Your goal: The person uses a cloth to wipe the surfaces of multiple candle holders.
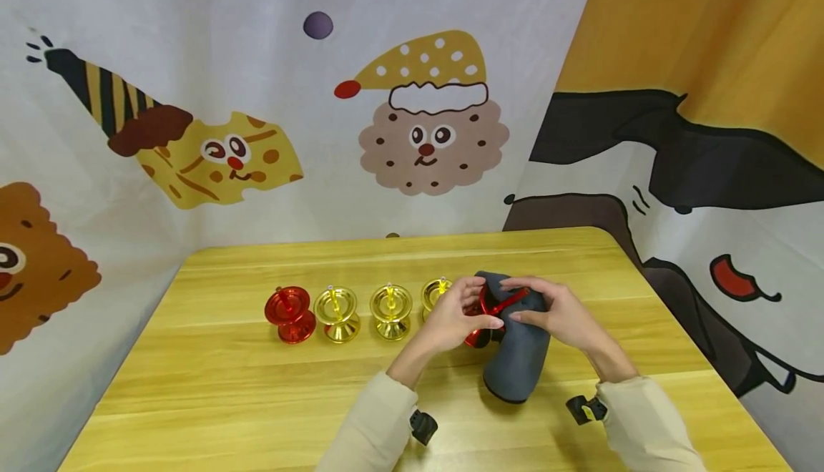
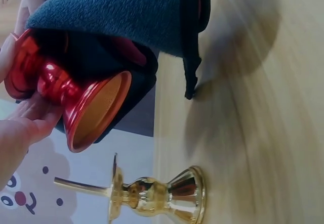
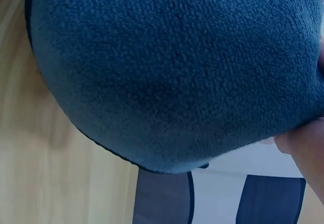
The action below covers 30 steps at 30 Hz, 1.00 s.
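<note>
On the wooden table [image 1: 225, 386], reading from the left, a row of small metal candlesticks stands upright: a red candlestick [image 1: 290, 314], then a gold candlestick [image 1: 337, 313], a second gold candlestick [image 1: 390, 310], and a third gold candlestick [image 1: 435, 293] just beside the person's left hand [image 1: 455, 318] and partly hidden by it. Those four sit bare on the wood, apart from the grey fleece pouch [image 1: 518, 347]. The left hand grips another red candlestick [image 2: 76, 100] by its stem, lying on its side with one end tucked into the pouch's dark opening and its wide foot still outside, as the left wrist view shows. The right hand [image 1: 558, 315] has its fingers curled over the pouch's top edge, pinching the fabric and holding the mouth up; the right wrist view is filled by fleece and adds little. Judged from this, the work with the pouch is at an early stage: one piece is half in, four are outside. For room, the row leaves bare wood in front toward the near table edge, and the left half of the table is free; the pouch lies nearer the right edge, with printed cloth walls close behind and to the right.
</note>
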Tool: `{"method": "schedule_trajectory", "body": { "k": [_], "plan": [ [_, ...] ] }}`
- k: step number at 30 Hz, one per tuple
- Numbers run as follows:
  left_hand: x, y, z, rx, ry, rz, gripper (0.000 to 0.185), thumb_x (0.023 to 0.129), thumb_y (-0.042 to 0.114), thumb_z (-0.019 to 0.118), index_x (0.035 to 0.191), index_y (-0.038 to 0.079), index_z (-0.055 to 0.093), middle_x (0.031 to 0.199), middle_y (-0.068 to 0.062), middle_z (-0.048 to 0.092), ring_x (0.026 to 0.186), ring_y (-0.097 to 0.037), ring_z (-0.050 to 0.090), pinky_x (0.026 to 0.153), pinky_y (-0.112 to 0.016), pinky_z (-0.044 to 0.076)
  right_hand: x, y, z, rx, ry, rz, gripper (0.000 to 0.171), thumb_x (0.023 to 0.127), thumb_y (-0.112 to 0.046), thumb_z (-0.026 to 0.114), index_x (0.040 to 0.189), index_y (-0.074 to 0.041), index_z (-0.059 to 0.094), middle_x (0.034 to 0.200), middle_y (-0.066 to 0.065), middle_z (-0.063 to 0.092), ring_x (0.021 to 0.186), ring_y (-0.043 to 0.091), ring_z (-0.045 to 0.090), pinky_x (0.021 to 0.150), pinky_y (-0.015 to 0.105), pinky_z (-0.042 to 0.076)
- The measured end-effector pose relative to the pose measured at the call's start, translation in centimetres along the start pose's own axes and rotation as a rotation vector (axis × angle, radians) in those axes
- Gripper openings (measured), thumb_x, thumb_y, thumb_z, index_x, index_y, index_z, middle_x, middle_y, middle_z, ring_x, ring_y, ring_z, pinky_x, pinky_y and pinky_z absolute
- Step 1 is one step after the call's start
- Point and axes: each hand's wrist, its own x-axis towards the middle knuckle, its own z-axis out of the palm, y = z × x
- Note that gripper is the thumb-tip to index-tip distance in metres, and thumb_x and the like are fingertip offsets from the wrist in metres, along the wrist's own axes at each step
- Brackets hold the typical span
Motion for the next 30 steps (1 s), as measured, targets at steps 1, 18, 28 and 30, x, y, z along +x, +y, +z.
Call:
{"method": "schedule_trajectory", "body": {
  "k": [1, 18, 28, 30],
  "plan": [
    [0.0, -0.1, 0.0, -0.003, 0.004, -0.001, 0.062, 0.079, 0.024, 0.073, 0.131, 0.01, 0.043, 0.128, -0.01, 0.049, 0.117, -0.026, 0.047, 0.097, -0.037, 0.042, 0.0, 0.1, 0.1, 0.001, -0.001, -0.01, 0.044, 0.079, -0.007, 0.071, 0.121, -0.008, 0.058, 0.122, 0.013, 0.055, 0.111, 0.022, 0.05, 0.08, 0.024, 0.051],
    [-0.1, 0.1, 0.4, 0.163, -0.018, 0.075, 0.061, 0.083, 0.029, 0.067, 0.132, 0.003, 0.041, 0.127, -0.013, 0.051, 0.112, -0.023, 0.052, 0.092, -0.032, 0.046, -0.1, 0.7, 1.0, 0.129, 0.063, -0.037, 0.029, 0.08, -0.002, 0.068, 0.108, -0.003, 0.06, 0.1, 0.011, 0.062, 0.091, 0.013, 0.057, 0.07, 0.027, 0.054],
    [-0.4, 0.0, 0.5, 0.146, 0.007, 0.037, 0.062, 0.08, 0.026, 0.072, 0.13, 0.005, 0.041, 0.128, -0.011, 0.048, 0.114, -0.023, 0.05, 0.092, -0.033, 0.045, -0.4, 0.0, -0.6, 0.146, 0.105, -0.07, 0.031, 0.078, 0.001, 0.069, 0.107, 0.001, 0.06, 0.098, 0.006, 0.064, 0.092, 0.013, 0.059, 0.074, 0.023, 0.052],
    [-0.4, -0.2, 0.6, 0.111, 0.028, 0.039, 0.064, 0.079, 0.024, 0.073, 0.131, 0.005, 0.041, 0.126, -0.01, 0.049, 0.113, -0.023, 0.05, 0.093, -0.032, 0.045, -0.5, -0.4, -1.3, 0.148, 0.136, -0.105, 0.032, 0.077, 0.006, 0.068, 0.108, 0.003, 0.058, 0.098, 0.006, 0.065, 0.093, 0.012, 0.059, 0.075, 0.02, 0.051]
  ]
}}
